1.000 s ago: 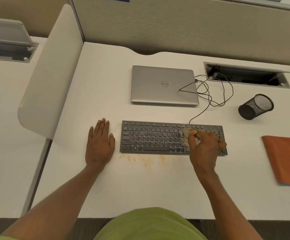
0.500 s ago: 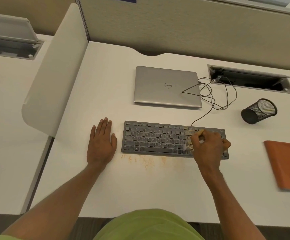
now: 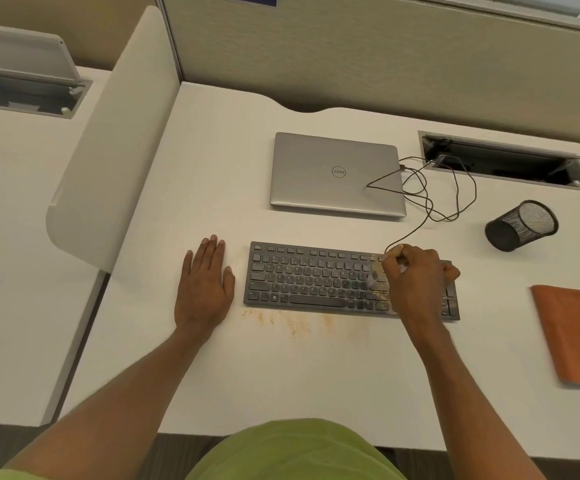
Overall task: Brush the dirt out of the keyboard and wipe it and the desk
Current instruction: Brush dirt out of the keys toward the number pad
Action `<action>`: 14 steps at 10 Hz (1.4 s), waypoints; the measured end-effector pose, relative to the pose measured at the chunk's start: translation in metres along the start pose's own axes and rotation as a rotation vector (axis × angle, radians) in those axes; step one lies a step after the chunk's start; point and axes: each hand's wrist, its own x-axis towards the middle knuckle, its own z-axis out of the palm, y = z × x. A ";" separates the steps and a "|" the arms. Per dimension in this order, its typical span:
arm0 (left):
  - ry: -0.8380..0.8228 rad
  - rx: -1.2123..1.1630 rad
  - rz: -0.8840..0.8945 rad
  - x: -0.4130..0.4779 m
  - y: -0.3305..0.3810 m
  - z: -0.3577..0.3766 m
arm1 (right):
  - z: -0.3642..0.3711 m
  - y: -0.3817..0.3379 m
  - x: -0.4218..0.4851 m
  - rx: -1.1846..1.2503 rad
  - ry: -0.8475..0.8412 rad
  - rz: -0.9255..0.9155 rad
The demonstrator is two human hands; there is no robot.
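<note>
While the right hand (image 3: pixel 416 282) sat over the right part of the keyboard (image 3: pixel 316 282), centre frame, its fingers were curled round a small brush (image 3: pixel 377 271), bristles down on the keys. Also logged: left hand (image 3: pixel 203 289) flat on desk (image 3: pixel 281 375) just left of kbd, fingers straight & close together, holding nothing. Below kbd's lower edge: orange-ish dirt (image 3: pixel 295 322) scattered on desk; some on keys by brush. Rt edge of frame: orange cloth (image 3: pixel 576 337), flat. Above kbd: closed laptop (image 3: pixel 337 173), cable (image 3: pixel 455 195) looped at its right. Upper rt: mesh cup (image 3: pixel 520 225), on its side.

right hand (image 3: pixel 418 282) with brush (image 3: pixel 376 274), moved up keyboard (image 3: pixel 309 278)
</note>
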 end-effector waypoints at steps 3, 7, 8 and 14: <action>0.003 0.007 0.002 0.000 0.000 0.000 | 0.002 0.004 0.001 -0.026 -0.022 -0.007; 0.008 -0.007 0.005 0.000 0.000 0.000 | -0.003 0.004 0.004 0.023 0.004 0.009; 0.007 -0.005 0.003 -0.001 0.000 0.001 | -0.005 0.000 0.006 0.079 0.074 0.010; 0.003 0.002 0.004 -0.001 -0.002 0.001 | -0.001 -0.003 0.029 0.115 0.131 0.211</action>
